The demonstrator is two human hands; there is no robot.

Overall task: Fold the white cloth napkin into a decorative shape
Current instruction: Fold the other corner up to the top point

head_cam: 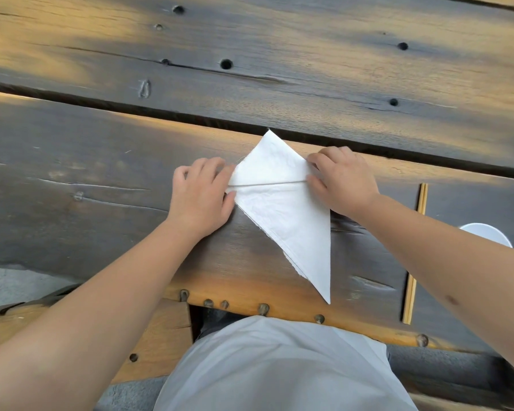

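Note:
The white cloth napkin (282, 209) lies on the dark wooden table (101, 173), folded into a kite-like shape. One point aims away from me and a longer point reaches the near table edge. A horizontal fold edge crosses it between my hands. My left hand (201, 197) pinches the left corner of that fold. On the opposite side, my right hand (343, 180) pinches the right corner, fingers pressed on the cloth.
A pair of wooden chopsticks (414, 253) lies to the right of the napkin, running toward me. A white round dish (487, 232) shows partly behind my right forearm. A gap between planks (161, 114) runs just beyond the napkin's far tip.

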